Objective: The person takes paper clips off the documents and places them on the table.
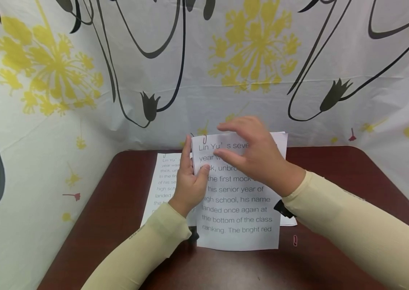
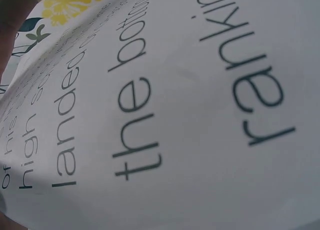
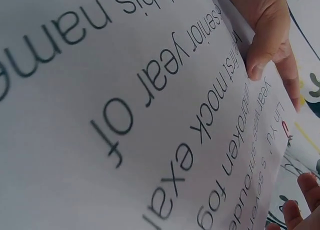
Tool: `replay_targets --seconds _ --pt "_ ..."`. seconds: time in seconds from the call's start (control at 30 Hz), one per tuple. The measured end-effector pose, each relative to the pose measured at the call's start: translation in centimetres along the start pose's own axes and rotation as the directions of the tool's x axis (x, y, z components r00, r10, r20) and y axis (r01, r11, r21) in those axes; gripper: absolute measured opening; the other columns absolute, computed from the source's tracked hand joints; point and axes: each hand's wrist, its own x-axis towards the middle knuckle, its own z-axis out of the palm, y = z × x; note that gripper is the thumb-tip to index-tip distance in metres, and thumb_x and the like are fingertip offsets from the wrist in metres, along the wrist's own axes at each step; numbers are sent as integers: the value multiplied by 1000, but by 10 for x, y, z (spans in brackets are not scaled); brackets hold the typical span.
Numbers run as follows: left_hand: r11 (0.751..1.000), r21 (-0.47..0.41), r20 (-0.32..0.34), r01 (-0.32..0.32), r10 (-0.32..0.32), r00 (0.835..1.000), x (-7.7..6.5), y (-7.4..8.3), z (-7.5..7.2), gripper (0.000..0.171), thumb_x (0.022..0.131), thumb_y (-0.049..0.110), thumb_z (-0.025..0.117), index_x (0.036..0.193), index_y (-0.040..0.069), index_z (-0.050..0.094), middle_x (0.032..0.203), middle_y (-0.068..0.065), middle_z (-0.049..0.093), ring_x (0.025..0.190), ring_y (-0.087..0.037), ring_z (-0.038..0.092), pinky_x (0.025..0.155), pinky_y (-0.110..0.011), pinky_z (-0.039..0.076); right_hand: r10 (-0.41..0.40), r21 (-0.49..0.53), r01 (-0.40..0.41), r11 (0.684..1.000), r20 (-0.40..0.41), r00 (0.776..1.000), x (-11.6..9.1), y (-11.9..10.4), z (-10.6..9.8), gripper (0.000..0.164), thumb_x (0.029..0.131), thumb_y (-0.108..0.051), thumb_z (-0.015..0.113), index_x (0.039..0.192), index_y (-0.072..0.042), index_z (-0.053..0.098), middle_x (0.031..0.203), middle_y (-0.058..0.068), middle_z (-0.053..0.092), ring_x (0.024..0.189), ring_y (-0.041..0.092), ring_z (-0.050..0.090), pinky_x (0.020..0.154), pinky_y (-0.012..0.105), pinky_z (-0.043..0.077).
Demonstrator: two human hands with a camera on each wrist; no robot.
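My left hand (image 1: 191,183) grips the left edge of some printed paper sheets (image 1: 240,209), thumb on the front and fingers behind, holding them upright above the table. A red paper clip (image 1: 205,139) sits on their top edge near the left corner. In front of the upper part of the sheets is my right hand (image 1: 259,155), thumb and fingers spread apart with nothing between them. The right wrist view shows the left thumb (image 3: 257,70) pressing the paper and the right fingertips (image 3: 295,210) apart from it. Printed text fills the left wrist view.
Another printed paper (image 1: 161,189) with a clip at its top lies on the dark red table (image 1: 96,225), partly behind the held sheets. A loose red paper clip (image 1: 295,241) lies to the right. A patterned cloth (image 1: 197,72) hangs behind the table.
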Motion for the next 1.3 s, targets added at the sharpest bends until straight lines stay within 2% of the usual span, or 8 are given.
replay_targets --seconds 0.17,0.43,0.6,0.77,0.93,1.13,1.3 --pt "1000 22 6 -21 21 1000 0 0 1 96 106 -6 47 167 48 -3 154 -5 55 104 -31 77 82 -40 66 25 -9 -25 1000 41 999 4 1 8 50 82 -19 92 125 -3 72 122 13 74 116 35 61 106 49 44" --pt "999 31 5 -34 33 999 -1 0 0 95 106 -6 48 168 44 -3 151 -10 57 104 -35 77 81 -40 66 58 -53 -54 997 81 995 11 3 16 47 84 -21 91 124 -4 74 123 12 76 116 34 62 106 49 46" --pt "999 16 7 -43 43 999 0 0 1 96 106 -7 47 168 46 -3 154 -7 55 106 -35 76 81 -41 66 51 -104 -42 994 90 995 15 1 20 41 84 -20 90 119 -6 75 118 9 77 110 33 65 100 51 49" --pt "997 18 3 -74 74 997 0 -1 2 96 104 -9 46 169 42 -3 155 -9 56 110 -36 75 83 -41 66 51 -141 -40 989 76 996 18 1 23 29 86 -18 88 112 -9 78 109 5 79 100 30 67 88 53 51" --pt "995 21 6 -97 97 995 1 -3 3 96 103 -11 46 169 40 -3 157 -8 53 113 -35 74 86 -40 65 92 -170 -77 982 82 992 18 -1 25 23 86 -19 87 106 -13 78 102 1 79 92 24 67 78 51 45" --pt "994 35 10 -101 101 995 0 -3 3 95 104 -10 46 170 38 -3 160 -7 51 113 -35 73 86 -40 66 133 -180 -112 977 108 985 17 -3 25 25 87 -19 87 110 -15 79 105 -1 80 91 22 68 77 49 42" --pt "995 36 15 -92 91 996 0 -2 3 95 104 -9 46 169 41 -3 161 -3 50 114 -33 74 85 -40 65 154 -184 -131 974 115 981 17 -5 26 25 87 -20 87 111 -16 79 105 -2 80 87 22 64 75 47 39"
